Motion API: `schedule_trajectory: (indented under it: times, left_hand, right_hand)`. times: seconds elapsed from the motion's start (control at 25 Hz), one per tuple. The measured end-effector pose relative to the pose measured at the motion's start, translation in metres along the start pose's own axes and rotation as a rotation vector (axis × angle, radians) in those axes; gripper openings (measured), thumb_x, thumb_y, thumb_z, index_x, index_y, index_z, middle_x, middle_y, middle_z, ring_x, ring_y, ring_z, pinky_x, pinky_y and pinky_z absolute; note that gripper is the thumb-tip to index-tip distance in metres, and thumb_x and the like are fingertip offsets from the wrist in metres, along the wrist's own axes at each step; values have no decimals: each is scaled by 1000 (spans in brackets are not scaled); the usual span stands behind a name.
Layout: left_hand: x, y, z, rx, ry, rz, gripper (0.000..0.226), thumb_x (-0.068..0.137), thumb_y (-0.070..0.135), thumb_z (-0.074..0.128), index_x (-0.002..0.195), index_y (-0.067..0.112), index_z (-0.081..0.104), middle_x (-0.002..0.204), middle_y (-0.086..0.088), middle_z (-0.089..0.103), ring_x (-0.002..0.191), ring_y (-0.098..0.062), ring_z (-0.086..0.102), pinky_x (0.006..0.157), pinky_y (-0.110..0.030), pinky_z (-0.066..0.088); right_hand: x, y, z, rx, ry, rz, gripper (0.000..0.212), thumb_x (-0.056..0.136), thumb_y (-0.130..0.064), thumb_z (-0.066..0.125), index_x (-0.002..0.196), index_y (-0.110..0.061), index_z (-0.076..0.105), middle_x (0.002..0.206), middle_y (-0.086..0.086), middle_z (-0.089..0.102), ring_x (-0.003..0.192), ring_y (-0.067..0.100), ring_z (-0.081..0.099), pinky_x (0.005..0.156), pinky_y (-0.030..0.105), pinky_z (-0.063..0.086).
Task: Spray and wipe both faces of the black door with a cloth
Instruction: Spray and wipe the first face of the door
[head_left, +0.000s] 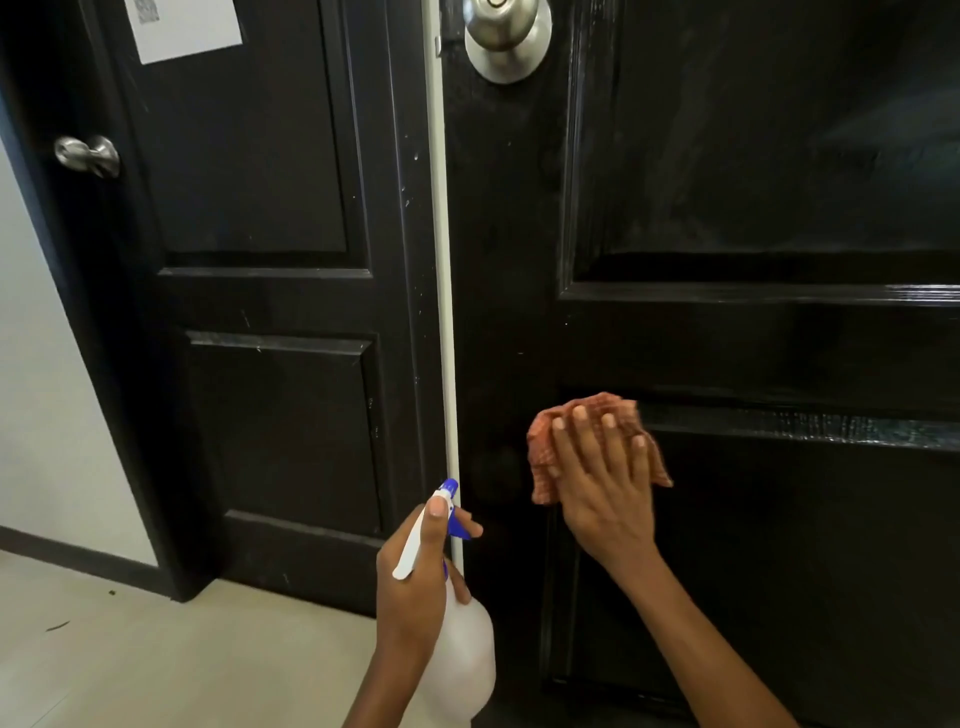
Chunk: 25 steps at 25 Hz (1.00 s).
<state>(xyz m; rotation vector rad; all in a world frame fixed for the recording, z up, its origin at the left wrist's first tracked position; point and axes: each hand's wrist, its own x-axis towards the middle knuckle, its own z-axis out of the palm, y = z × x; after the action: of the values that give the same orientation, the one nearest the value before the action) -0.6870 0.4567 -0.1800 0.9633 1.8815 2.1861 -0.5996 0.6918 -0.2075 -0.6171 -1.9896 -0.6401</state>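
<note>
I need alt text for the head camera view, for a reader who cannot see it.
A right hand presses an orange cloth flat against the lower part of a black door, while the left hand grips a white spray bottle with a blue nozzle. A silver knob is above.

Near door (727, 182) at right, knob (508, 36) at its upper left edge. Cloth (597, 447) flat against the near door below the knob, under right hand (602, 488). Spray bottle (457, 613) left of cloth, in left hand (415, 587). Second door (260, 260) behind at left, paper sheet (182, 26) on its upper panel.
</note>
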Motion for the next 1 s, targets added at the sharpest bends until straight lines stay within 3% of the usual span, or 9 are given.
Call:
schedule_trajectory:
  times: [0.08,0.24,0.36,0.52,0.64,0.8,0.92,1.0]
  left_hand:
    - [0,8,7,-1,-25,24,55,89,52,38,89,7,70,86,0,76,53,-22,65,50,-31,56]
    - [2,26,17,-11,-60,80,50,95,45,38,90,5,69,87,-1,75,49,-27,63,46,-30,53]
    - [8,35,18,-19,-57,102,51,96,47,38,91,6,69,87,-2,75,46,-30,61,45,-29,52]
    - [11,36,10,-29,-31,108,55,94,50,38,92,5,69,87,-3,75,50,-30,62,46,-31,53]
    - [10,29,1,-22,9,96,54,93,51,38,91,8,71,85,-2,75,54,-28,64,48,-30,55]
    - [12,12,-10,18,56,60,52,94,53,38,91,12,70,81,-1,74,59,-32,64,55,-40,58]
    - [9,-9,-11,40,74,6,57,91,59,39,96,11,70,80,-4,73,64,-35,65,59,-47,58]
    - [2,-24,-11,54,88,-38,60,88,62,40,94,11,71,80,-3,73,67,-31,67,62,-42,59]
  right_hand:
    - [3,26,-10,-33,57,162,64,108,-41,33,164,-17,12,170,13,4,156,37,7,124,60,7]
    - [43,50,-34,-2,102,387,66,109,-38,38,164,-15,8,170,14,-1,156,40,2,123,63,5]
    - [92,44,-53,48,155,412,64,110,-38,38,164,-18,10,170,13,5,156,39,5,124,62,6]
    - [126,4,-52,42,159,153,58,111,-42,34,163,-21,19,170,8,14,156,34,11,125,58,11]
    - [121,-33,-37,93,68,-108,61,108,-38,36,163,-20,16,171,9,10,157,31,4,126,52,5]
    - [73,-49,-9,67,-99,-417,70,105,-37,42,164,-20,8,171,7,-1,158,28,-2,127,47,-4]
    - [30,-44,7,66,-231,-512,80,101,-41,49,164,-22,4,172,5,-6,158,27,-6,127,46,-3]
    - [3,-40,14,67,-279,-533,85,99,-42,55,164,-23,5,172,4,-5,158,26,-6,127,46,-4]
